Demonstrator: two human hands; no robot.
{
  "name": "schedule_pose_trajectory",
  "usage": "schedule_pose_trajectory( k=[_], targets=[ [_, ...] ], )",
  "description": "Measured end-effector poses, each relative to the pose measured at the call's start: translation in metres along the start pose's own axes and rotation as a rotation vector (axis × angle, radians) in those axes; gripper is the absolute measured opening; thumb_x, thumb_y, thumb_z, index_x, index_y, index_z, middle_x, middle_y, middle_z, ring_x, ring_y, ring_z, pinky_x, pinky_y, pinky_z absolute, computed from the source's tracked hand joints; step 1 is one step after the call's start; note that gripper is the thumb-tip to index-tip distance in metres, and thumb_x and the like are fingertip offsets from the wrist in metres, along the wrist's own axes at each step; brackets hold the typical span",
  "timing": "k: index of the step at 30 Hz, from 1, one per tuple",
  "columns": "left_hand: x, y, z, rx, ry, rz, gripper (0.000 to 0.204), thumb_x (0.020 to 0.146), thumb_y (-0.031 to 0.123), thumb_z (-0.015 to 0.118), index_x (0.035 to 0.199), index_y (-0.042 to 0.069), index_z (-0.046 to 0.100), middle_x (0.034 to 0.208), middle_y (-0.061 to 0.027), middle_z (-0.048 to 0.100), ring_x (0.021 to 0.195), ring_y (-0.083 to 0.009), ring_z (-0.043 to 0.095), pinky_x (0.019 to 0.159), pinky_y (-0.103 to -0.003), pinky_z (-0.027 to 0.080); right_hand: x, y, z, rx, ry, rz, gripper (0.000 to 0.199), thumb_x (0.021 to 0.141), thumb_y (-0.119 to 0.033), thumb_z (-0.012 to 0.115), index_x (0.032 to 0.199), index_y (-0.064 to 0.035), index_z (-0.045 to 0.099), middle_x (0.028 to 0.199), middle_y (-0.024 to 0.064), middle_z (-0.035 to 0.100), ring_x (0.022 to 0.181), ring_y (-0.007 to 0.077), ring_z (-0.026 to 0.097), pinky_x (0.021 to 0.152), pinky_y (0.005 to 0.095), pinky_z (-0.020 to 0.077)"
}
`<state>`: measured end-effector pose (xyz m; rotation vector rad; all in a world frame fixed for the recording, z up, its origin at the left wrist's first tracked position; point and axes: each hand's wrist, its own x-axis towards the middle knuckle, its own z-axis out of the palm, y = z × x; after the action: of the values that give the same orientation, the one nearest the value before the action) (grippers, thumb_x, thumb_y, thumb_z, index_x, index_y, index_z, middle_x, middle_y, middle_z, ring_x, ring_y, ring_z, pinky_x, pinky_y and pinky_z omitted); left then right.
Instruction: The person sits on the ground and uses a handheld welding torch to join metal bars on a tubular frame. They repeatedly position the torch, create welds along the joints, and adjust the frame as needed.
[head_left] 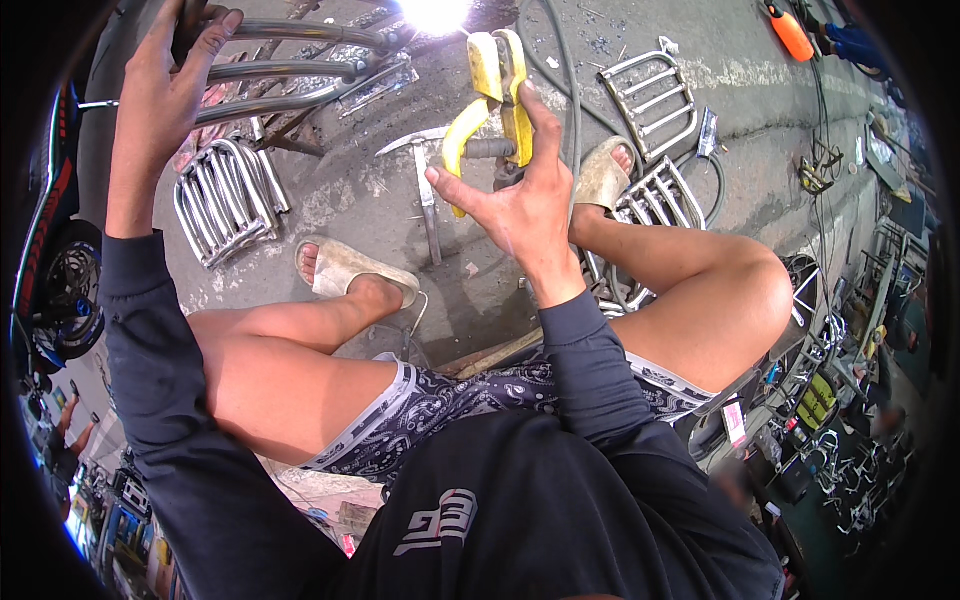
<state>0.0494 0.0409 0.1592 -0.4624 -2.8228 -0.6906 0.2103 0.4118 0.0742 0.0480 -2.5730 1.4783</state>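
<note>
Head view shows, at far left, a motorbike wheel (65,290) beside the person's dark sleeve. Next to it the left hand (165,85) reaches up and wraps its fingers over the near end of a frame (290,70) of bent steel tubes, clamped on it; the tubes run roughly level toward the right, ending at a bright welding glare (435,12). Below that hand a finished rack (225,195) of curved bars lies flat on the concrete floor (380,200), and nearer still the left foot in a pale sandal (350,270) rests on the ground. A chipping hammer (425,190) lies between the feet, its handle pointing toward the person and its head away. Right of it the right hand (525,205) grips a yellow clamp (490,100), thumb spread out to the left and forefinger stretched up along the clamp body. The clamp stands nearly upright, long axis running away from the person, its curved handle drooping down to the left. A grey cable (572,90) loops past behind it. Further right are the other sandal (600,175), two more racks (655,95), and an orange tool (790,30) at the top edge
</note>
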Motion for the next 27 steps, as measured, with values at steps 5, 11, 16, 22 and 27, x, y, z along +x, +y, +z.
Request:
schedule_pose_trajectory(
  k=[5, 11, 16, 22, 27],
  targets=[
    [0.004, 0.049, -0.002, -0.049, 0.0, -0.045, 0.054, 0.11, 0.033, 0.073, 0.155, 0.006, 0.059, 0.128, -0.0134, 0.077, 0.125, -0.0189, 0.07, 0.111, -0.036, 0.051, -0.003, 0.0, 0.001, 0.028, 0.1, -0.066, 0.12, 0.073, -0.036, 0.104, 0.164, -0.0056, 0.031, 0.142, 0.0232, 0.062, 0.117, 0.0348, 0.072, 0.101, 0.0446, 0.0604],
    [-0.004, 0.079, -0.001, -0.145, 0.023, -0.255, 0.055, 0.106, 0.015, 0.072, 0.157, 0.004, 0.055, 0.119, -0.0123, 0.071, 0.106, -0.0219, 0.07, 0.098, -0.04, 0.059, -0.004, -0.003, -0.005, 0.31, 0.128, 0.036, 0.124, 0.078, -0.02, 0.102, 0.166, -0.0105, 0.015, 0.134, 0.0194, 0.059, 0.108, 0.0212, 0.07, 0.083, 0.0315, 0.0615],
    [0.009, 0.035, 0.003, -0.169, 0.004, -0.01, 0.06, 0.106, 0.034, 0.078, 0.155, 0.006, 0.06, 0.125, -0.0136, 0.079, 0.119, -0.0201, 0.074, 0.105, -0.035, 0.054, -0.009, -0.016, -0.015, 0.334, 0.161, 0.048, 0.123, 0.077, -0.03, 0.104, 0.165, -0.0075, 0.02, 0.144, 0.0251, 0.06, 0.122, 0.0272, 0.069, 0.104, 0.0404, 0.0583],
    [-0.001, 0.029, 0.007, 0.002, -0.007, 0.033, 0.069, 0.099, 0.042, 0.084, 0.154, 0.009, 0.06, 0.119, -0.0221, 0.078, 0.11, -0.0317, 0.077, 0.097, -0.042, 0.058, -0.014, -0.045, -0.034, 0.456, 0.158, 0.082, 0.124, 0.077, -0.028, 0.104, 0.165, -0.008, 0.019, 0.142, 0.0222, 0.059, 0.121, 0.0279, 0.069, 0.106, 0.0421, 0.057],
    [-0.015, 0.033, -0.015, 0.054, -0.211, -0.117, 0.071, 0.097, 0.035, 0.085, 0.157, 0.011, 0.057, 0.121, -0.0208, 0.078, 0.114, -0.0381, 0.075, 0.1, -0.047, 0.056, -0.025, -0.065, -0.058, 0.495, 0.178, 0.042, 0.121, 0.08, -0.023, 0.102, 0.165, -0.0082, 0.018, 0.135, 0.019, 0.06, 0.114, 0.0222, 0.07, 0.094, 0.033, 0.0608]
  ],
)
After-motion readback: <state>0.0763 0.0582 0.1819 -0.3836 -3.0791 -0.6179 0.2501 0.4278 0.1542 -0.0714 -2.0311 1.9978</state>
